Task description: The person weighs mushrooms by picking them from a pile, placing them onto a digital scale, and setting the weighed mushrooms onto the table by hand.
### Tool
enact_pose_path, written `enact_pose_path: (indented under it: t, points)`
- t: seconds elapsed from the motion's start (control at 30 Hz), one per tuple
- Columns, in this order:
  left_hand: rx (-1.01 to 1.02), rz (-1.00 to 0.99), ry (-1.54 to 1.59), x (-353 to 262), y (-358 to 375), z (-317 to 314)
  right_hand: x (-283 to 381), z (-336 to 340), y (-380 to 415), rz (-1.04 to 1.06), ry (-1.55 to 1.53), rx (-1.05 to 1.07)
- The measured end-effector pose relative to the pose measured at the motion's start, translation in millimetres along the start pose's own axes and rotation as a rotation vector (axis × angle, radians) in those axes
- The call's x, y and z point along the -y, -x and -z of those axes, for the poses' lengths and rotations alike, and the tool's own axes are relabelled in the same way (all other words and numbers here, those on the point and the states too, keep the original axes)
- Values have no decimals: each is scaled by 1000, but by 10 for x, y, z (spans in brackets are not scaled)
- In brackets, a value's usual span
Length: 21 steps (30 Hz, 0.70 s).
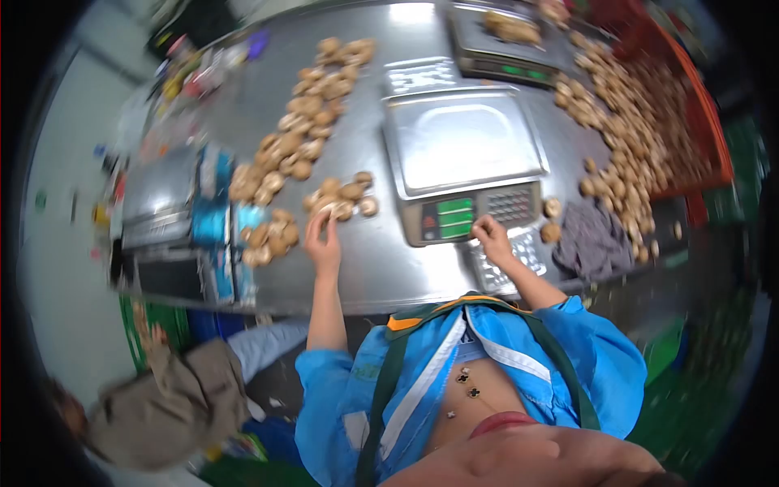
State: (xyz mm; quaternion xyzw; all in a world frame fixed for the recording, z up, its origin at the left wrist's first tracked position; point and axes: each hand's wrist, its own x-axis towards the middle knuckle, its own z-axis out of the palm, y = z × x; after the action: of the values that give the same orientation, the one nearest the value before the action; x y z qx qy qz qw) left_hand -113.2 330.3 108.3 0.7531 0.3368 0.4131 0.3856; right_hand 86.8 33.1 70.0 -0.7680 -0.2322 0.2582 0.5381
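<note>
My left hand [323, 242] is at a small group of brown mushrooms [330, 195] on the metal table [369, 280]; its fingertips meet at a mushroom's edge. My right hand [492, 238] is at the lower edge of a digital scale [466, 142], beside its green display [454, 219], with fingers bent together; what they hold, if anything, is too small to tell. The scale's metal plate holds nothing. Clear plastic trays [507, 260] lie partly under my right forearm. A long row of mushrooms [302, 122] runs up the table.
Many loose mushrooms [621, 146] spread beside a red crate [714, 122] at right. A grey cloth [594, 238] lies near the table edge. Behind stands a second scale [503, 69]. Film-wrapping equipment [162, 199] stands at left; another person [174, 406] is at lower left.
</note>
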Motion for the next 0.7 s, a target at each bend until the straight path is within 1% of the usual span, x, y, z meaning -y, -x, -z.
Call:
enact_pose_path:
  t: [0.03,0.1,0.17,0.23,0.27,0.3,0.33,0.37,0.4,0.43,0.5,0.53,0.57,0.63,0.7]
  points:
    - [44,-30,-24,-73,92,-73,-213,329,86,-27,7,-98]
    - [129,-74,-29,-226,276,-277,-483,986,332,-131,147,-336]
    - [323,-29,52,-457,536,-565,-405,1443,579,-167,488,-643]
    - [592,5,113,-801,764,-856,-465,1857,769,-144,519,-826]
    - [643,-82,142,-837,921,-1047,-611,2081,819,-66,520,-908]
    - [691,-169,167,-868,1064,-1226,-678,2280,832,-88,512,-908]
    - [699,-180,161,-1030,1175,-1366,-661,2401,789,-125,471,-888]
    - [768,-226,180,-1192,1295,-1508,-648,2501,746,-161,432,-860]
    - [831,-264,196,-1317,1395,-1629,-573,2537,678,-218,423,-706]
    - [826,-253,182,-1366,1487,-1738,-509,2490,599,-273,413,-542]
    - [796,-327,106,-1394,1663,-1960,-488,2169,576,-262,724,-191]
    - [776,-269,52,-1398,1732,-2026,-373,1997,604,-269,836,13]
    - [734,-258,26,-1426,1784,-2079,-283,1876,670,-262,951,217]
    - [660,-19,26,-1458,1914,-2137,-532,1743,713,-151,869,148]
    - [576,48,-11,-1369,2030,-2194,-634,1746,638,-64,846,161]
